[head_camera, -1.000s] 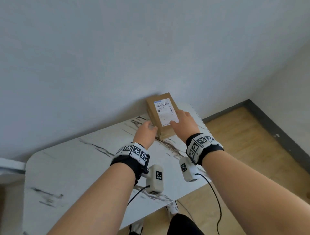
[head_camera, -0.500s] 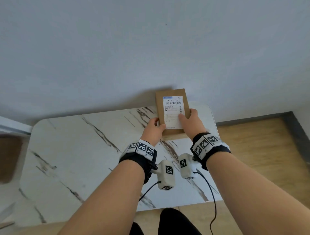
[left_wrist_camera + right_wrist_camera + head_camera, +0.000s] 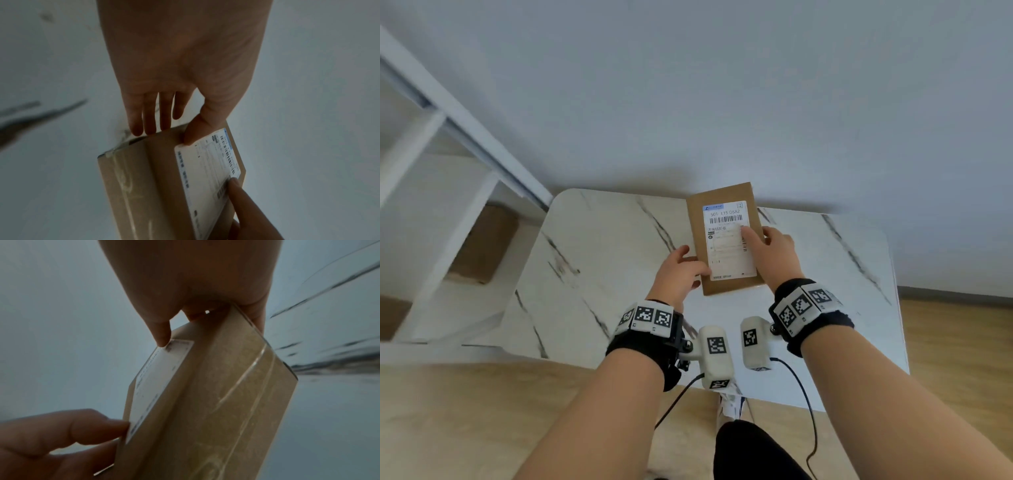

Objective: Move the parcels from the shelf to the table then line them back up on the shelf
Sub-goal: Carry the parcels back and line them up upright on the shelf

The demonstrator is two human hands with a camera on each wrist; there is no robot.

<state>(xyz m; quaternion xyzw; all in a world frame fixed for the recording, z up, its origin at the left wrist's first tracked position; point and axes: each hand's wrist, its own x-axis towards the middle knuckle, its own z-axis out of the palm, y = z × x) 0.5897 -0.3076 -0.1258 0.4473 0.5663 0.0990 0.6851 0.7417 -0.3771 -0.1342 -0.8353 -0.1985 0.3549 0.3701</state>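
A brown cardboard parcel (image 3: 726, 240) with a white barcode label is held flat above the white marble table (image 3: 592, 274), label up. My left hand (image 3: 681, 270) pinches its near left edge, thumb on the label side and fingers beneath. My right hand (image 3: 774, 250) grips the right edge with its thumb on the label. In the left wrist view the left hand (image 3: 180, 65) holds the taped parcel (image 3: 160, 178) at a corner. The right wrist view shows the right hand (image 3: 185, 280) clamped on the parcel (image 3: 216, 394), with the left hand (image 3: 51, 443) opposite.
A white shelf unit (image 3: 465, 137) stands left of the table, against the wall. A brown parcel (image 3: 486, 243) sits on one of its lower levels. Wooden floor runs along the table's near and right sides. A grey wall backs the table.
Both hands have lifted the parcel off the table's far right corner and carried it leftward. The view has swung left, bringing the shelf into sight.
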